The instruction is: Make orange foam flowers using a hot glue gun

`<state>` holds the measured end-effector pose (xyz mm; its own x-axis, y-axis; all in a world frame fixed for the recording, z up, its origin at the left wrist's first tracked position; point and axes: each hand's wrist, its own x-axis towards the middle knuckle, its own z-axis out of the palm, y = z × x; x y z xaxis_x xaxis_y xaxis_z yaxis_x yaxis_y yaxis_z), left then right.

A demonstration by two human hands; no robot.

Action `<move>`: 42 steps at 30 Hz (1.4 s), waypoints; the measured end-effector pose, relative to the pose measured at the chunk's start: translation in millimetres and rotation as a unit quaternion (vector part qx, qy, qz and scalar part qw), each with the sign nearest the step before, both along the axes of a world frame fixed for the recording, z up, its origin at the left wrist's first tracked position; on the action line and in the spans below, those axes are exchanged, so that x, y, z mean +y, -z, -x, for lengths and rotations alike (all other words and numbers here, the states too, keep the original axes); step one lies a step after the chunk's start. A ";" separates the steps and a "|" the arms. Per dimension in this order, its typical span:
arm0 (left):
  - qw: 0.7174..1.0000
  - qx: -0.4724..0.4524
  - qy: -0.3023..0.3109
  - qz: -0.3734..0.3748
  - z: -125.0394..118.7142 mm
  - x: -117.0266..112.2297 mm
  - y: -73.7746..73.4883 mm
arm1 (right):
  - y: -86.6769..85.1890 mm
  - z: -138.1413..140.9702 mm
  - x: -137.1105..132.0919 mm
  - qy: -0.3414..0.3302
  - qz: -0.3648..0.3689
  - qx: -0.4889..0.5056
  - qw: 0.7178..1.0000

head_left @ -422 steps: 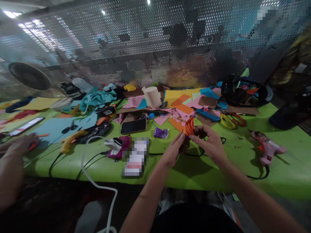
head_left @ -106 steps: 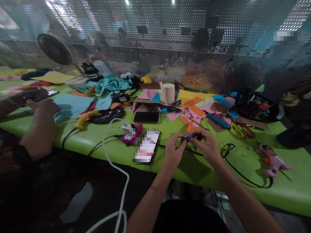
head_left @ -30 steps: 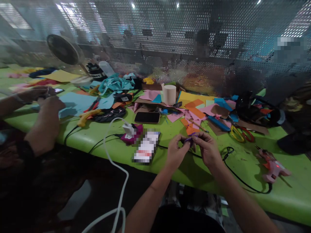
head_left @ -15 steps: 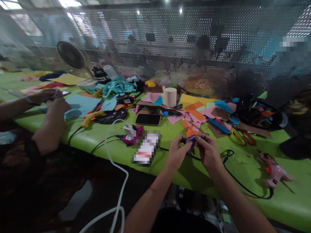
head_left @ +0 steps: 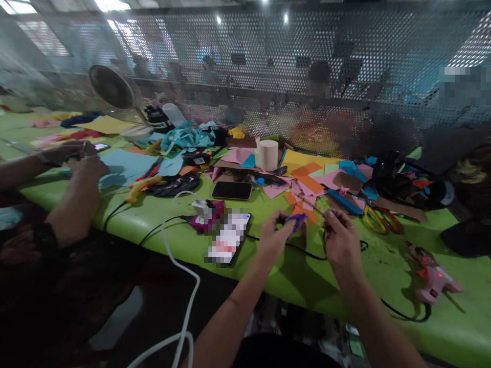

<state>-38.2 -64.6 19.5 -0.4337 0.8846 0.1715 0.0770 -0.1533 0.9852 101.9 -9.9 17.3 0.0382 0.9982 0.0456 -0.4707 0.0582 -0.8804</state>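
Observation:
My left hand (head_left: 274, 236) is closed in a pinch on a small purple piece (head_left: 296, 219), held just above the green table (head_left: 172, 240). My right hand (head_left: 341, 240) hovers a little to the right of it, fingers curled with thumb and forefinger pinched; what is between them is too small to make out. A folded orange paper piece (head_left: 303, 210) lies on the table just beyond my hands. A black cable (head_left: 307, 254) runs under them.
A phone (head_left: 227, 239) and a white charger (head_left: 201, 208) with its cable lie left of my hands. Coloured paper scraps (head_left: 307, 179), a dark phone (head_left: 232, 190), scissors (head_left: 378, 219) and a pink glue gun (head_left: 431, 273) surround them. Another person's hands (head_left: 82, 171) work at the far left.
My hands have drawn apart: the right one let go of the purple piece and moved right, while the left keeps hold of it. The view shifted slightly.

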 end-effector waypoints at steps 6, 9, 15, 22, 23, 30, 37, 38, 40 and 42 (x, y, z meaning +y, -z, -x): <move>0.958 0.265 -0.104 0.025 37.4 27.8 4.8 | -2.8 -6.2 7.0 -0.006 0.019 0.003 1.000; 0.891 0.424 -0.140 0.086 43.9 44.3 1.1 | -3.4 -2.2 3.7 -0.024 -0.001 -0.020 1.000; 0.829 0.520 -0.097 0.180 44.7 51.1 4.7 | -5.2 -3.7 1.4 -0.028 -0.027 -0.040 0.998; 0.866 0.477 -0.136 0.059 40.9 39.1 10.0 | -9.0 -6.4 -4.2 -0.029 -0.023 -0.082 0.996; 0.870 0.471 -0.138 0.045 39.6 38.1 9.8 | -9.2 -6.7 -4.6 -0.026 -0.024 -0.088 0.995; 0.892 0.436 -0.119 0.034 33.6 33.8 10.7 | -8.3 -9.6 -3.2 -0.037 -0.014 -0.109 0.993; 0.896 0.435 -0.052 0.073 23.4 23.4 14.9 | -8.6 -9.5 -1.4 -0.020 -0.029 -0.093 0.995; 0.899 0.430 -0.041 0.075 21.2 22.4 14.9 | -8.5 -9.6 -1.4 -0.021 -0.030 -0.095 0.995; 0.910 0.409 -0.032 0.058 16.8 21.1 13.6 | -8.5 -9.6 -1.8 -0.033 -0.026 -0.104 0.994; 0.926 0.376 -0.034 0.015 12.8 20.0 11.3 | -8.8 -9.4 -2.2 -0.060 -0.014 -0.110 0.992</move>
<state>-51.0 -44.7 8.2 -0.2560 0.8691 0.4232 0.7515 -0.0964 0.6527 111.3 -12.2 26.2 -0.0952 0.9931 0.0680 -0.2719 0.0398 -0.9615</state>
